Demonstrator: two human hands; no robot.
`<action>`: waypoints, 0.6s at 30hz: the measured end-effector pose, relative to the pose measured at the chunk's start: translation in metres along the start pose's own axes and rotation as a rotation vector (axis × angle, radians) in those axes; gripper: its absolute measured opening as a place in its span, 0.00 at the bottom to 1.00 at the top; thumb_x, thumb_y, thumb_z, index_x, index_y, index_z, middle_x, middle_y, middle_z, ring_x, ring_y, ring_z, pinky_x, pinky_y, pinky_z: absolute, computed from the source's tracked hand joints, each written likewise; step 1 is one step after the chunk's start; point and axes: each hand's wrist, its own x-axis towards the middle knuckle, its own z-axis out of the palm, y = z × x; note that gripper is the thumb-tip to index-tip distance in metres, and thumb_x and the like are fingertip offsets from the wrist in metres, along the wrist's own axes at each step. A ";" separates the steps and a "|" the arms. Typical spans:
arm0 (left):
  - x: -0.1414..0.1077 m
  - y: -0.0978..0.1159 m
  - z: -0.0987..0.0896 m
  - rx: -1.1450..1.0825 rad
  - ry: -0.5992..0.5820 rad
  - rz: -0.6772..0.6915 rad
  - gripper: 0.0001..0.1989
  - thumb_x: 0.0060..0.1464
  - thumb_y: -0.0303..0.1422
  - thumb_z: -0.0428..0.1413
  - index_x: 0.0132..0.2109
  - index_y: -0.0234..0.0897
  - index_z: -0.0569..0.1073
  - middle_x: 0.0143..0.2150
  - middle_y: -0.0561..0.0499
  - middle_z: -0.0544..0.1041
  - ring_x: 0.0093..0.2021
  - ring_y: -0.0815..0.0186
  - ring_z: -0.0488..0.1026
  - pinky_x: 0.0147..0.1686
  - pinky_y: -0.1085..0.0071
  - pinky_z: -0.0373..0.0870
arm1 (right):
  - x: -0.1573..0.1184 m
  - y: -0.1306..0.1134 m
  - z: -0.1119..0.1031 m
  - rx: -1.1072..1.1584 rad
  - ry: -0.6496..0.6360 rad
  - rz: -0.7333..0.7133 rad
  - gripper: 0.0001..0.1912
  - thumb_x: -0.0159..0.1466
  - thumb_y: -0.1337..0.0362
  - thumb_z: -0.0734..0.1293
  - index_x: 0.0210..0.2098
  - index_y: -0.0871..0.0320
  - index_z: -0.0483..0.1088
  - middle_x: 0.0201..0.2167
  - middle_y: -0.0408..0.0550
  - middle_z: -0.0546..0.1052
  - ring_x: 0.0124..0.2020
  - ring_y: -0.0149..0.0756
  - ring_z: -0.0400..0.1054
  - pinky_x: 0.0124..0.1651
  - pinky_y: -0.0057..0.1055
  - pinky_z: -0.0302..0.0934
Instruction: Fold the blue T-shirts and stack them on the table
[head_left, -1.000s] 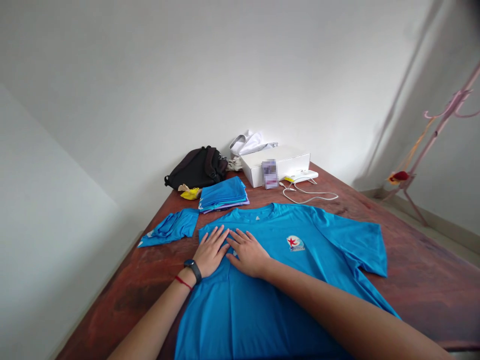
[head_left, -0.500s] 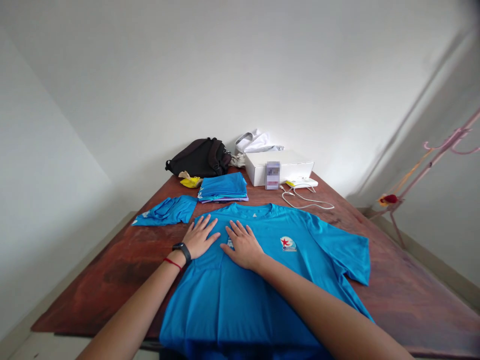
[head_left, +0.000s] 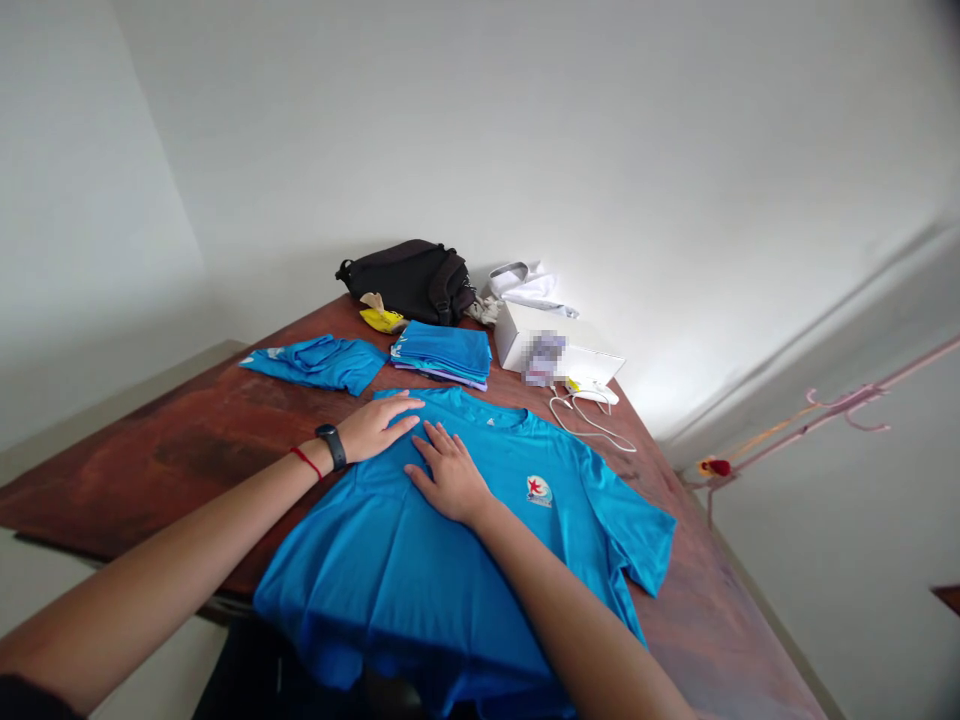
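A blue T-shirt (head_left: pixel 480 560) with a red star badge lies spread face up on the dark wooden table (head_left: pixel 165 460), its hem hanging over the near edge. My left hand (head_left: pixel 373 428) rests flat, fingers together, on the shirt's left shoulder where the sleeve is tucked in. My right hand (head_left: pixel 448 472) lies flat on the chest just right of it, fingers spread. Neither hand grips the cloth. A black band and a red string circle my left wrist.
Behind the shirt sits a stack of folded blue shirts (head_left: pixel 442 353), with a crumpled blue shirt (head_left: pixel 315 360) to its left. At the far end are a black bag (head_left: pixel 409 278), a white box (head_left: pixel 559 355), a white cable (head_left: pixel 589 420) and a yellow wrapper (head_left: pixel 381 318).
The view has swung left and tilted. Both hands stay flat on the shirt; my left hand has slid outward toward the shoulder edge, apart from my right hand.
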 end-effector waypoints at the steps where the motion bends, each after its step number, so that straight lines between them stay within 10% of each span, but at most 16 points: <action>1: -0.001 -0.001 0.003 -0.010 -0.034 -0.003 0.28 0.68 0.50 0.44 0.61 0.37 0.73 0.63 0.45 0.73 0.69 0.55 0.61 0.67 0.55 0.59 | 0.000 0.000 0.001 -0.012 -0.007 0.012 0.32 0.72 0.45 0.56 0.70 0.55 0.57 0.74 0.56 0.51 0.74 0.51 0.42 0.71 0.56 0.43; 18: -0.002 -0.015 0.013 0.064 -0.152 0.023 0.29 0.67 0.53 0.45 0.59 0.38 0.75 0.67 0.42 0.67 0.70 0.52 0.58 0.68 0.52 0.55 | 0.000 0.003 0.006 -0.004 0.019 0.051 0.30 0.72 0.47 0.58 0.69 0.52 0.59 0.73 0.54 0.54 0.74 0.57 0.41 0.70 0.59 0.43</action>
